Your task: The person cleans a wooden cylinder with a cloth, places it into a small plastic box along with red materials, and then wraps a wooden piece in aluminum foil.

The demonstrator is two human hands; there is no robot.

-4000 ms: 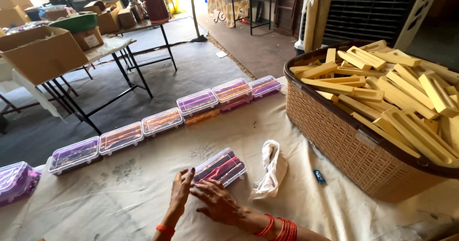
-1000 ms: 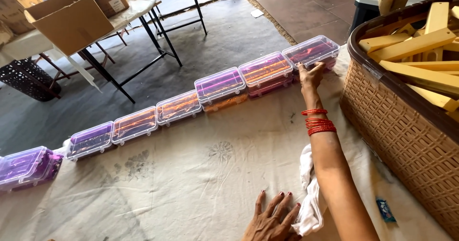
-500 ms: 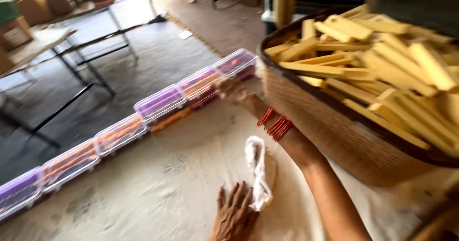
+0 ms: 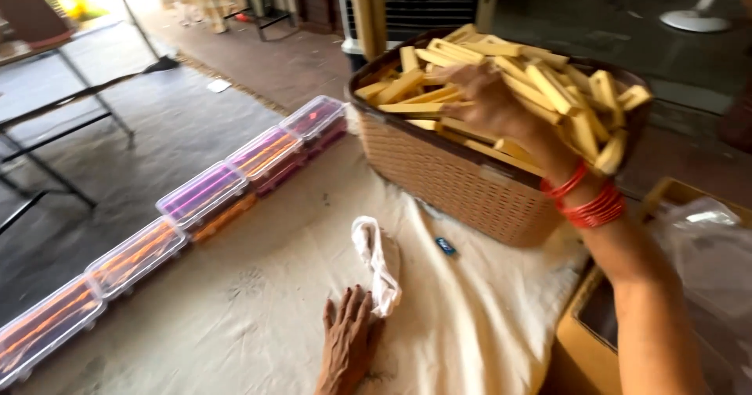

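Crosswise, yellow sticks [image 4: 439, 106] under right hand [image 4: 489, 101]

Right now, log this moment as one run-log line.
right hand: in basket, on yellow sticks | left hand: flat on cloth, beside white rag | clear boxes: row along edge

Right hand [image 4: 489, 101] is motion-blurred among the pale yellow flat boxes [image 4: 540, 81] in the brown woven plastic basket [image 4: 462, 179]; can't tell if it grips one. Below it, forearm cut by bottom edge. Left hand [image 4: 348, 340] wrist cut off too.
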